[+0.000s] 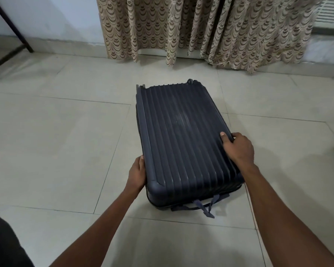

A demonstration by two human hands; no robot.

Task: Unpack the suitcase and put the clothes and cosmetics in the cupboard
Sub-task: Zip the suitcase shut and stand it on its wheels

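Note:
A dark blue ribbed hard-shell suitcase (181,139) lies flat and closed on the tiled floor, wheels at the far end, handle strap (202,206) at the near end. My left hand (137,173) grips its left edge near the front corner, fingers hidden under the side. My right hand (237,149) grips the right edge, thumb on the lid and fingers curled round the side. Clothes, cosmetics and cupboard are out of sight.
Patterned beige curtains (210,29) hang behind the suitcase. A black metal furniture leg (10,27) stands at the far left. A white vent (330,10) is at the top right. Pale floor tiles (56,141) surround the case.

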